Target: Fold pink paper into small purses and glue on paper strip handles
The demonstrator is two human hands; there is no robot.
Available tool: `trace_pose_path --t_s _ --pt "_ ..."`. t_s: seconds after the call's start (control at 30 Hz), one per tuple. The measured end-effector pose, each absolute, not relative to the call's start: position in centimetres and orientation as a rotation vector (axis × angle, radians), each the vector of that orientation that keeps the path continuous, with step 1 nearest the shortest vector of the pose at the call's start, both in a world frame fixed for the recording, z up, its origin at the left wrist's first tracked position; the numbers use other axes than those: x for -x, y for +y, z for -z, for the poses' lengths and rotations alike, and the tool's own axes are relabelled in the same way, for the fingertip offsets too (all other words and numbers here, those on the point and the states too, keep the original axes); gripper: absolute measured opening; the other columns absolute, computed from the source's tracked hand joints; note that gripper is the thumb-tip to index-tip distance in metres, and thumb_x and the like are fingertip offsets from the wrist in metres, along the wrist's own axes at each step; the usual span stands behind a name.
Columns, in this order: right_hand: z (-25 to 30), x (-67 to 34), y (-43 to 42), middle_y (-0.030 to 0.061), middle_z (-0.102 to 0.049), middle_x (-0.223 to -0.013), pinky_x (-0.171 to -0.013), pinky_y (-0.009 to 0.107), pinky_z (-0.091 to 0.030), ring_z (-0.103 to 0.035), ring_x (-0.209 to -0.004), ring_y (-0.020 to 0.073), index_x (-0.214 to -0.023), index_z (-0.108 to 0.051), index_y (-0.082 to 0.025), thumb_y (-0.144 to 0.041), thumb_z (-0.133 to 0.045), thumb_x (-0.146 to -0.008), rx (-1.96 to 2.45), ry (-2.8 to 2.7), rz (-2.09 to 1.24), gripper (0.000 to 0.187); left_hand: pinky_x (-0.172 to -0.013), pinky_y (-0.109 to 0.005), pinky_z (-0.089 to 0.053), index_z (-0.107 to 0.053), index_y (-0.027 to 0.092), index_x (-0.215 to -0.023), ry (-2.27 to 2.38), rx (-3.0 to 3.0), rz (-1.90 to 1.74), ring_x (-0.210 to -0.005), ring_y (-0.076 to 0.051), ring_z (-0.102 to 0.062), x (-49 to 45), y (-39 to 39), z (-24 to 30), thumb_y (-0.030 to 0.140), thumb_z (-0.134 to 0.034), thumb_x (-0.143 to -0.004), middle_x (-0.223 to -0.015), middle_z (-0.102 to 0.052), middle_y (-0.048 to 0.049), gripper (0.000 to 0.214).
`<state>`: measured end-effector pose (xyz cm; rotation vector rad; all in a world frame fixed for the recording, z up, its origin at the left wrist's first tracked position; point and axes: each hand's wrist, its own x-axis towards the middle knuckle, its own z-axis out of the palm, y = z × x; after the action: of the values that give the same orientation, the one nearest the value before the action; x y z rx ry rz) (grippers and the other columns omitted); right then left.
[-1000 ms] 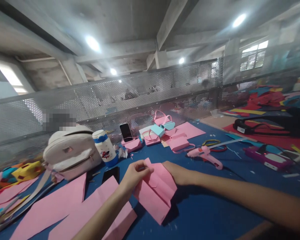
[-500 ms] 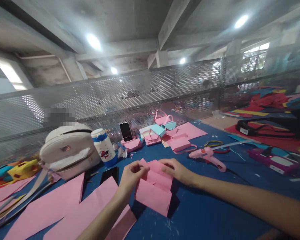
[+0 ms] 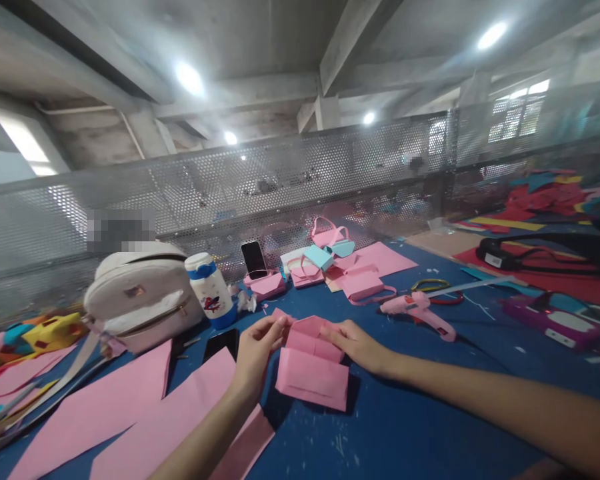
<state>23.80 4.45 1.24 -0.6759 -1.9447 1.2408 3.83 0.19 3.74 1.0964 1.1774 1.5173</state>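
Observation:
Between my hands is a folded pink paper piece (image 3: 313, 380), creased into panels, its broad front panel facing me. My left hand (image 3: 259, 341) pinches its upper left corner between thumb and fingers. On the upper right edge, my right hand (image 3: 356, 343) has thumb and fingertips closed on the paper. Large pink sheets (image 3: 180, 413) lie to the left, partly under my left forearm. Right of my right hand rests a pink glue gun (image 3: 419, 311) on its side. Beyond my hands sit small pink paper bags (image 3: 363, 285) with strap handles.
A white backpack (image 3: 140, 297), a white and blue bottle (image 3: 211, 293) and a dark phone (image 3: 221, 347) stand or lie at left. Another phone (image 3: 253, 259) leans upright behind. Scissors (image 3: 437, 293) and a purple device (image 3: 555, 320) are at right. A perforated metal screen (image 3: 280, 200) borders the blue table.
The pink paper piece has been tilted and turned slightly, so its front panel now faces me more squarely. Both hands still grip its upper edges.

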Motion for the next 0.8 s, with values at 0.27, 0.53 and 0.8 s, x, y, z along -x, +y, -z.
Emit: trace_pose_path --t_s 0.27,0.53,0.8 --pt "-1.0 -23.9 4.7 -0.0033 -0.036 -0.061 -0.050 0.024 -0.027 -0.031 -0.058 0.0115 -0.067 -0.047 -0.018 -0.071 -0.037 -0.091 0.699 -1.877 -1.144 0.059 -0.056 -0.016 -0.043 -0.074 0.014 -0.071 1.190 -1.080 -1.499 -0.060 -0.010 -0.057 -4.0 0.0 -3.6 0.044 -0.091 -0.056 -0.067 -0.067 -0.0006 0.037" --pt "-1.0 -24.2 4.7 -0.0037 -0.037 -0.059 -0.053 0.025 -0.027 -0.031 -0.059 0.0120 -0.064 -0.045 -0.018 -0.062 -0.036 -0.096 0.726 -1.872 -0.947 0.055 -0.053 -0.018 -0.044 -0.073 0.014 -0.075 1.201 -1.102 -1.377 -0.058 -0.012 -0.058 -4.0 0.0 -3.5 0.054 -0.085 -0.062 -0.068 -0.069 -0.0022 0.044" --pt "-1.7 -24.6 4.1 0.0041 -0.072 -0.088 -0.071 0.028 -0.041 -0.061 -0.079 0.0212 -0.100 -0.073 -0.017 -0.042 -0.051 -0.094 0.628 -1.992 -0.883 0.034 -0.052 -0.019 -0.043 -0.073 0.013 -0.073 1.242 -1.181 -1.267 -0.055 -0.014 -0.060 -4.1 0.1 -5.4 0.035 -0.093 -0.043 -0.060 -0.068 -0.0032 0.042"
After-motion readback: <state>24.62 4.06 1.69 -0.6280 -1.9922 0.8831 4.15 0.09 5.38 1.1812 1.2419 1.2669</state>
